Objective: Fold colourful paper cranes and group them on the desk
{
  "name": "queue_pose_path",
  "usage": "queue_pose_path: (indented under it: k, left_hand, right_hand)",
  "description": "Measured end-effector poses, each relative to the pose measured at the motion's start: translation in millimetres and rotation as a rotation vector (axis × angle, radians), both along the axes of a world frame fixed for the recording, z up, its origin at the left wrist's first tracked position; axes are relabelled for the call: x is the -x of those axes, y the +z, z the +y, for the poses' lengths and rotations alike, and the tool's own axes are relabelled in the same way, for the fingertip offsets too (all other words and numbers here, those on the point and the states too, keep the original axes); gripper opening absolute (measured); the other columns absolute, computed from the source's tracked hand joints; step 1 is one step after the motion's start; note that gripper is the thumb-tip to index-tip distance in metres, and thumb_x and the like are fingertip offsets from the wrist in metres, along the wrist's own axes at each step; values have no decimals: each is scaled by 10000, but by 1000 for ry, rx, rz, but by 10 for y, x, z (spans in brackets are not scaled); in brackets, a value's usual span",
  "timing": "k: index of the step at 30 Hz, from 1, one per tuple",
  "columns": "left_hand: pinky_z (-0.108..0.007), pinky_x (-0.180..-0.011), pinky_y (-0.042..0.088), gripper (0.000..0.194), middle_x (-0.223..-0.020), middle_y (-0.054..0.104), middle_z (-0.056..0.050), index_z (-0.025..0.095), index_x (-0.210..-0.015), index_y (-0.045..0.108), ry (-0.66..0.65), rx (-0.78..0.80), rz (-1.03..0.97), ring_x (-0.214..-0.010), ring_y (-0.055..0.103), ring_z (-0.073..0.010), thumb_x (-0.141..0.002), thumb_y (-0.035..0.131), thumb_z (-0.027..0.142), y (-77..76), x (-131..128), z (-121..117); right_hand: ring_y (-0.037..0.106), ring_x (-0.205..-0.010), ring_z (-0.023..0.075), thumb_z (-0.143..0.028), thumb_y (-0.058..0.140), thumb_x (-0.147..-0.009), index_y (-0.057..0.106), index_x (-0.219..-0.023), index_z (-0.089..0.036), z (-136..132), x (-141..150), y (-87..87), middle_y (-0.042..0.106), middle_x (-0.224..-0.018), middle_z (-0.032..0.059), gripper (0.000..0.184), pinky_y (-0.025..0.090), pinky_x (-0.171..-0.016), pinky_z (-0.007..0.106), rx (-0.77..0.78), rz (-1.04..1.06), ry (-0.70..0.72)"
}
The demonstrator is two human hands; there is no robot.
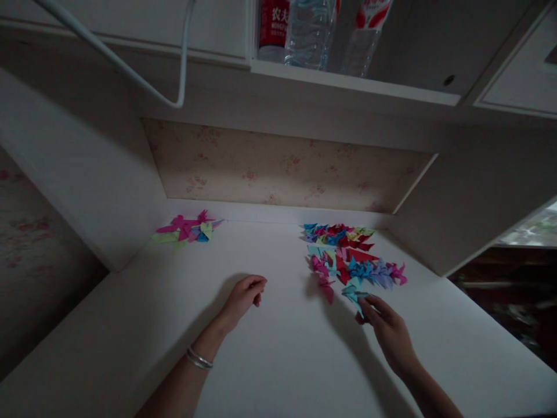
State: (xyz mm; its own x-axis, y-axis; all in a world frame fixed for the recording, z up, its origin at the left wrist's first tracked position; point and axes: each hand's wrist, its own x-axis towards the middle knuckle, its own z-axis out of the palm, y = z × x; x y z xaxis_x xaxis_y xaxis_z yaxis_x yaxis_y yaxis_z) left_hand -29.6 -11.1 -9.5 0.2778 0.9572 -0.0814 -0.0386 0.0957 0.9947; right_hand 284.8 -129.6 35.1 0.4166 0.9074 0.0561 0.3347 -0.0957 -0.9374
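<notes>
Between the thumb and fingers of my right hand [387, 328] is a light-blue origami crane [353, 290], held at the near side of a group of folded paper cranes. That group lies in rough rows on the white desk, with blue cranes [362, 270], a purple crane [383, 274] and red paper [359, 255] among them. A pink crane [325, 286] lies left of the held one. My left hand [244, 299] is over the middle of the desk, its fingers curled together; whether anything is inside them is hidden. A bracelet [199, 358] circles the left wrist.
A smaller pile of coloured paper cranes [187, 228] lies at the back left of the white desk [270, 371]. Overhead, a shelf [357, 84] holds plastic bottles [307, 35]. A white bent tube [130, 72] hangs at upper left. Side panels enclose the desk.
</notes>
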Motion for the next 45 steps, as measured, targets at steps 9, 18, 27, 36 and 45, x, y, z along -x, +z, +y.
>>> queue_pose_path:
  k: [9,18,27,36,45]
  left_hand:
    - [-213,-488,377,273,-647,537,15,119,-913,635,-14,-14,13,-537,489,-99,-757,576,336,-42,25,-10]
    - [-211,-493,377,260,-642,535,20,127,-907,633,-15,5,17,-541,489,-99,-760,571,333,-11,15,8]
    - [-217,-500,379,260,-633,535,15,127,-893,640,-22,1,44,-547,486,-103,-757,576,339,11,6,22]
    - [-219,-498,379,265,-666,533,15,132,-898,635,-33,7,44,-549,487,-99,-763,575,351,-10,0,28]
    - [-212,-495,368,268,-657,528,16,129,-881,637,-35,-6,34,-543,486,-96,-751,582,357,9,1,16]
  right_hand:
    - [532,-507,138,-577,570,-758,619,-940,-171,169,-384,-464,608,-608,1,448,377,-463,227,147,-60,46]
    - [551,-530,160,-584,500,-782,634,-1031,-160,392,-465,-559,647,-626,20,509,394,-495,243,178,-309,79]
    - [654,-696,228,-574,426,-816,645,-1034,-176,458,-432,-611,711,-806,83,504,448,-616,287,188,-515,63]
    - [672,-798,251,-598,414,-818,628,-1109,-209,461,-405,-618,719,-839,79,531,463,-691,306,230,-562,-3]
    - [650,-672,202,-589,448,-803,631,-1093,-200,412,-395,-585,712,-850,67,519,460,-617,278,175,-413,-66]
